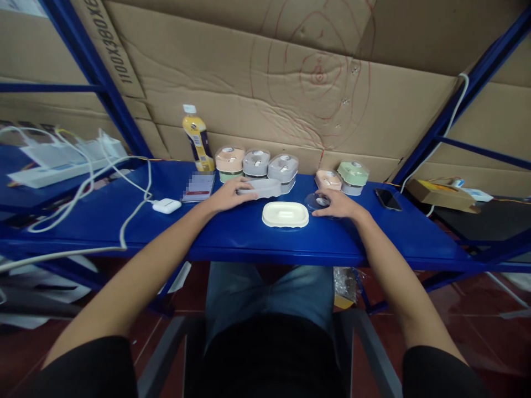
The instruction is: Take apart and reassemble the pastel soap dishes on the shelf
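My left hand [234, 194] has its thumb and fingers curved round the left end of a light grey, wavy-edged oval container [266, 189]. Over to the right, my right hand [338, 203] grips a clear plastic lid [314, 203] between thumb and fingers, low over the table. Between my hands a cream oval container [285, 214] lies on the blue table [249, 243], with neither hand touching it. Behind stand stacked lidded containers: peach over green [229, 161], grey [256, 162] and another grey pair [283, 168]. A peach one [328, 179] and a green-topped stack [352, 176] are behind my right hand.
A yellow drink bottle [198, 138] stands at the back left, near a phone with a lit screen [199, 186]. A white earbud case [166, 205] and loose white cables [124, 226] lie left. At right are a dark phone [388, 199] and an open cardboard box [442, 194].
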`<state>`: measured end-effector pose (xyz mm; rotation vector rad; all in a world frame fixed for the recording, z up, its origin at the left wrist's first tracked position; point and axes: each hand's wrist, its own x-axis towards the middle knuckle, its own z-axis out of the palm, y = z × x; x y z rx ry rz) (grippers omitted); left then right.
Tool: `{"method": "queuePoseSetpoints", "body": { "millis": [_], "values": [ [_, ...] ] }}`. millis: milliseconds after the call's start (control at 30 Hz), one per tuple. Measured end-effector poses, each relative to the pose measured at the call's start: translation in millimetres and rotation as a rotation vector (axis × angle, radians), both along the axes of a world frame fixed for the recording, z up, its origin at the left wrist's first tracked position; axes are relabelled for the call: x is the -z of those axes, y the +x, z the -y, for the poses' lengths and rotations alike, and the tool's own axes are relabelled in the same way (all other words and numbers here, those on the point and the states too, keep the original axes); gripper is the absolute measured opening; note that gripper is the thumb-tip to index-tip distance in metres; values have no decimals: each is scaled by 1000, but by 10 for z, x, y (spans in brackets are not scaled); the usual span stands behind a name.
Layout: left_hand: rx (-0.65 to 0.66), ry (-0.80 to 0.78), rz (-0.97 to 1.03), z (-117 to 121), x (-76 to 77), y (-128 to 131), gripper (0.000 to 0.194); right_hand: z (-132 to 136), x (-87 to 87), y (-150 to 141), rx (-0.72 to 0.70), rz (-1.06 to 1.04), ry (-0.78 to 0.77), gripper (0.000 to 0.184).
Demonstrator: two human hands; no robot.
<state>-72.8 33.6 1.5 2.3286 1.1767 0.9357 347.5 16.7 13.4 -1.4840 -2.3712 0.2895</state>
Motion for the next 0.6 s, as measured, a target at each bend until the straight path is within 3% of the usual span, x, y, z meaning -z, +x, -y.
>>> {"method": "queuePoseSetpoints", "body": {
  "millis": [200,333,500,600],
  "values": [
    [-17,-13,-77,-76,55,-68,51,-30,23,37,18,-3,-37,100],
    [-31,-8,-52,-30,13,-36,56,-14,-21,53,48,20,-56,105],
    [78,95,55,193,-67,207,52,19,-101,48,80,8,-12,85],
    [161,111,64,345,-37,443,66,59,-152,17,106,-59,126,80]
  ]
}}
